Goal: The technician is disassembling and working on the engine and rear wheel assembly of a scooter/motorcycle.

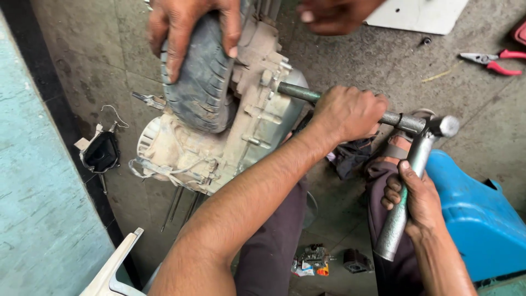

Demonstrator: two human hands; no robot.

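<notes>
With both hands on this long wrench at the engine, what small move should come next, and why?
Probably a short pull on the handle with the right hand. The left hand grips the wrench shaft, whose tip sits against the engine case, and another person's hand presses on the tyre, which seems to brace it.

packages: 0 | labels: 0 | signs: 0 | screens: 0

Left forearm stretched forward, left hand (348,112) fisted knuckles-up, right hand (411,197) curled closed, thumb on top
</notes>
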